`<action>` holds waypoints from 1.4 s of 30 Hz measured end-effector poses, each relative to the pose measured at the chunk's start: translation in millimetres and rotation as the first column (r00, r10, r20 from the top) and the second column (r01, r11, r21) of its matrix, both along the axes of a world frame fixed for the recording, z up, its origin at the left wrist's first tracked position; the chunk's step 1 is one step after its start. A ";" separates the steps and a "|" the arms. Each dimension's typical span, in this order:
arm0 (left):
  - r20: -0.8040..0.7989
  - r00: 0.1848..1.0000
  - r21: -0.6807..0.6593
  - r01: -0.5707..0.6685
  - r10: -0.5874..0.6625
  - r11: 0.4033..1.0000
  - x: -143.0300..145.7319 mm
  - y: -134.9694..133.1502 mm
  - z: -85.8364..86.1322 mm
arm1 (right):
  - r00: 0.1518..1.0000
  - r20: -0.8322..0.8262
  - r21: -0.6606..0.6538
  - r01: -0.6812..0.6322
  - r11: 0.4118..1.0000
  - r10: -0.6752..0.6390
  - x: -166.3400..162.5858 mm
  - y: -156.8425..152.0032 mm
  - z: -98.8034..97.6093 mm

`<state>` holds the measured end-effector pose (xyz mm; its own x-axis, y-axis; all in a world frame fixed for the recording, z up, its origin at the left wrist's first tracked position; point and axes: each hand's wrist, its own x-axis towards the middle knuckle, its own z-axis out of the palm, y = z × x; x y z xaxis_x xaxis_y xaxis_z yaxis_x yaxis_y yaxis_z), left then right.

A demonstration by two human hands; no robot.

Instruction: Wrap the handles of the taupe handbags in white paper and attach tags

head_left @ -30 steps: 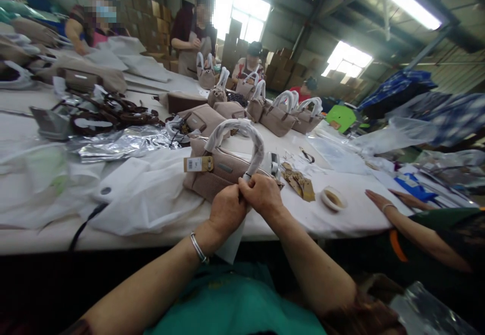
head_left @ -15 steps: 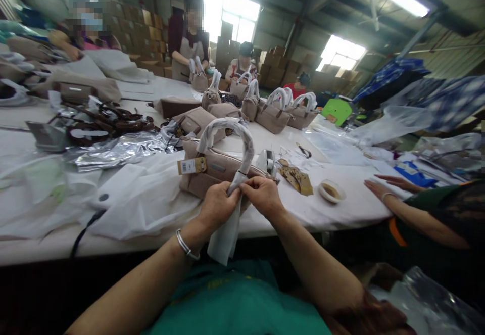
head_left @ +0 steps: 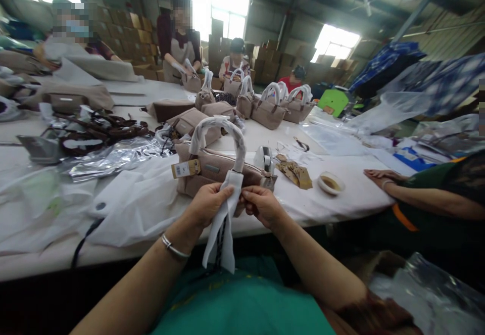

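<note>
A taupe handbag [head_left: 212, 168] lies on the white table [head_left: 333, 203] in front of me, its arched handle [head_left: 220, 128] wound in white wrapping. A tan tag [head_left: 185, 169] hangs at its left end. My left hand [head_left: 206, 204] pinches a long white strip [head_left: 222, 224] that runs from the handle's base and hangs down over the table edge. My right hand [head_left: 261, 204] is closed on the same strip just to the right, close to the bag's near side.
A tape dispenser [head_left: 264, 159], brown tags [head_left: 293, 173] and a tape roll [head_left: 330, 182] lie right of the bag. White and silvery bags [head_left: 113, 158] cover the left. More wrapped handbags [head_left: 273, 110] stand farther back. A co-worker's forearm [head_left: 417, 193] rests at right; other people work at the far end.
Both hands have drawn back toward me and slightly apart, and the white strip now hangs longer below the table edge. The view has shifted a little to the right.
</note>
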<state>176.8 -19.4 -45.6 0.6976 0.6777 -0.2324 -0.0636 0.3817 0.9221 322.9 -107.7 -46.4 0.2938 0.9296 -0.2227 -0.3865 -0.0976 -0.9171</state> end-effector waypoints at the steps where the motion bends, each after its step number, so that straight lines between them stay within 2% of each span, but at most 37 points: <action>1: 0.004 1.000 -0.008 0.007 -0.007 1.000 0.2 0.3 1.8 | 1.000 0.002 -0.001 0.008 1.000 -0.008 -1.1 -0.1 0.6; 4: -0.010 1.000 -0.002 0.007 -0.007 1.000 1.9 0.8 3.5 | 0.994 0.100 0.009 0.048 0.999 -0.049 -5.4 4.6 3.8; 8: -0.016 0.995 0.020 -0.093 0.093 0.995 -2.8 -8.1 -5.9 | 0.941 0.303 0.035 0.145 0.989 -0.148 -12.0 14.0 7.3; 12: -0.043 0.999 -0.129 0.003 -0.008 0.992 -21.9 -33.0 -26.5 | 0.914 0.318 0.077 0.238 0.968 -0.250 -14.4 16.9 2.3; 14: -0.074 0.997 -0.201 0.021 -0.037 0.979 -31.3 -45.4 -38.0 | 0.914 0.318 0.090 0.235 0.968 -0.251 -13.4 15.2 -3.2; 17: -0.093 0.995 -0.229 -0.041 0.020 0.973 -39.0 -55.1 -50.0 | 0.933 0.314 0.119 0.144 0.982 -0.175 -9.6 6.7 -15.6; 19: -0.095 0.994 -0.196 -0.069 0.051 0.978 -40.0 -55.3 -53.4 | 0.946 0.315 0.127 0.041 0.991 -0.079 -7.4 -3.6 -27.1; 22: -0.096 0.995 -0.146 -0.046 0.032 0.988 -38.4 -52.5 -57.0 | 0.943 0.321 0.084 -0.119 0.989 0.086 -9.3 -21.1 -46.3; 26: -0.136 0.990 -0.043 -0.043 0.037 0.998 -34.2 -53.4 -65.8 | 0.953 0.238 0.073 -0.209 0.975 0.186 -25.4 -30.1 -63.0; 29: -0.171 0.983 0.058 -0.061 0.070 0.996 -34.7 -56.4 -68.9 | 0.964 0.209 0.000 -0.170 0.985 0.166 -38.8 -23.7 -66.5; 31: -0.187 0.981 0.107 -0.029 0.049 0.994 -38.2 -57.7 -67.0 | 0.961 0.253 -0.037 -0.108 0.993 0.114 -44.5 -18.8 -67.3; 34: -0.101 0.995 0.048 0.013 -0.008 0.999 -45.0 -58.2 -61.4 | 0.941 0.337 0.003 -0.031 1.000 0.028 -48.4 -15.4 -67.1; 37: -0.053 0.998 -0.021 -0.040 0.038 0.999 -47.8 -57.8 -57.3 | 0.925 0.380 0.018 0.012 1.000 -0.018 -48.4 -15.1 -64.3; 39: -0.159 0.985 0.080 -0.060 0.072 0.995 -46.3 -57.3 -56.3 | 0.908 0.417 0.027 0.035 0.999 -0.043 -47.2 -15.0 -62.0; 42: -0.308 0.946 0.305 -0.002 0.100 0.952 -42.4 -56.4 -55.7 | 0.908 0.416 0.038 0.030 0.999 -0.043 -44.9 -16.6 -60.5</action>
